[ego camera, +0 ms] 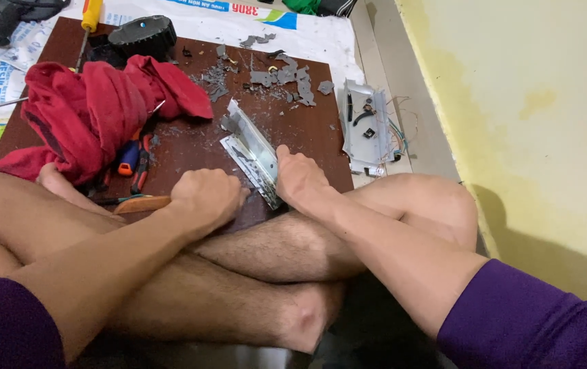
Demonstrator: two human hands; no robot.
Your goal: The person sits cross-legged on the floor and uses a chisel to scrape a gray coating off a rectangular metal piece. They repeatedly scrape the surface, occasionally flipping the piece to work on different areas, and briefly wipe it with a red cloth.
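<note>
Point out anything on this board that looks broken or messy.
Grey broken fragments lie scattered over the dark brown board beyond the silver metal strip. A crumpled red cloth covers some tools.

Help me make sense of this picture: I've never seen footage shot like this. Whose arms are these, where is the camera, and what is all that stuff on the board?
The camera sits on a person's head and looks down, so the arms and crossed bare legs are that person's own, seated on the floor. The left hand and right hand both press on a silvery metal piece lying on a dark brown board. The left hand is closed in a fist; whether it grips a tool is hidden. On the board also lie a red cloth, grey broken fragments, pliers with coloured handles and a black device. Off the board's right edge lies a grey panel with thin wires. A yellow-handled screwdriver is at the top left.
</note>
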